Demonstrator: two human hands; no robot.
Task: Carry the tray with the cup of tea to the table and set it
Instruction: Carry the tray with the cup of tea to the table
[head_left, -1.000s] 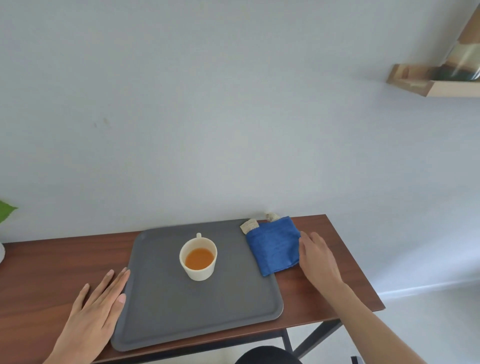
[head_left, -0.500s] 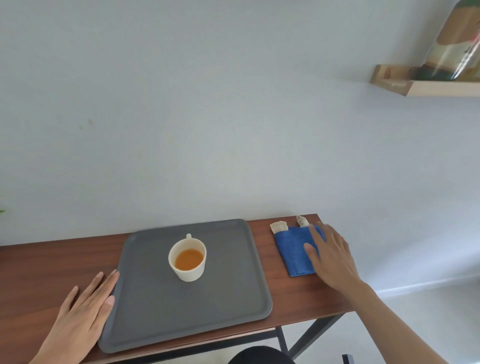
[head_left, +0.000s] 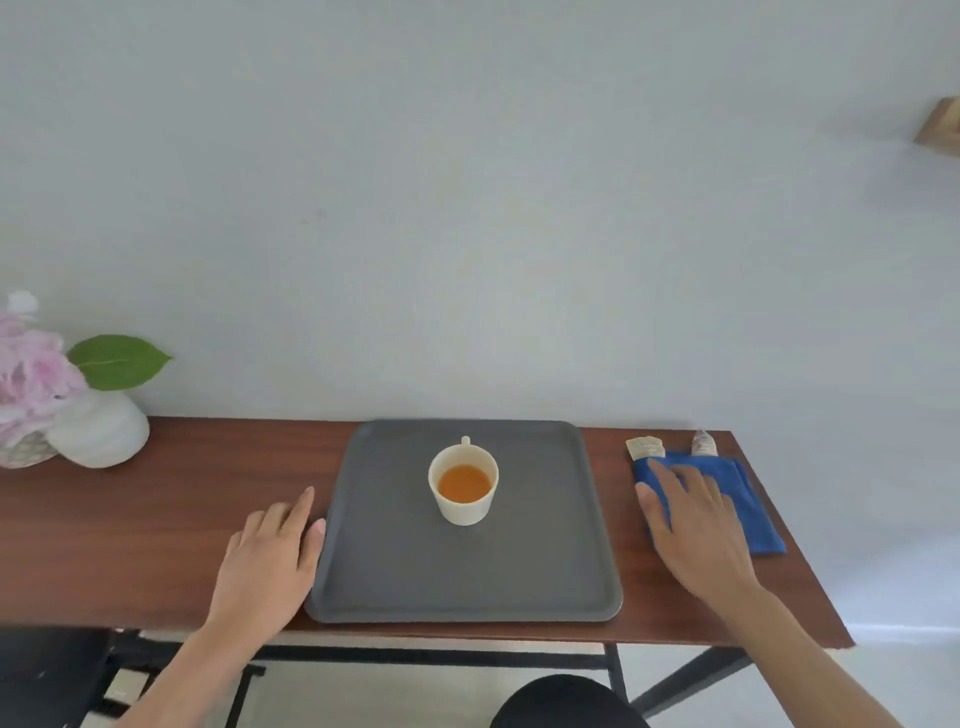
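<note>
A grey tray (head_left: 395, 571) lies flat on the dark wooden table (head_left: 156, 519), near its front edge. On the tray stands a cream cup (head_left: 464, 508) of orange tea, upright, handle toward the wall. My left hand (head_left: 267, 566) rests flat on the table with its fingers apart, thumb touching the tray's left rim. My right hand (head_left: 693, 525) lies flat on a blue cloth pouch (head_left: 748, 499) to the right of the tray, fingers spread, gripping nothing.
Two paper packets (head_left: 645, 447) stick out of the pouch's far end. A white vase (head_left: 98, 431) with pink flowers and a green leaf stands at the table's far left. A wooden shelf (head_left: 940, 130) hangs on the wall upper right. A dark stool (head_left: 566, 701) sits below.
My right hand has slid the blue pouch off the tray's corner to the right and now rests on it. My view has swung, bringing the vase into sight. The left hand stays by the tray.
</note>
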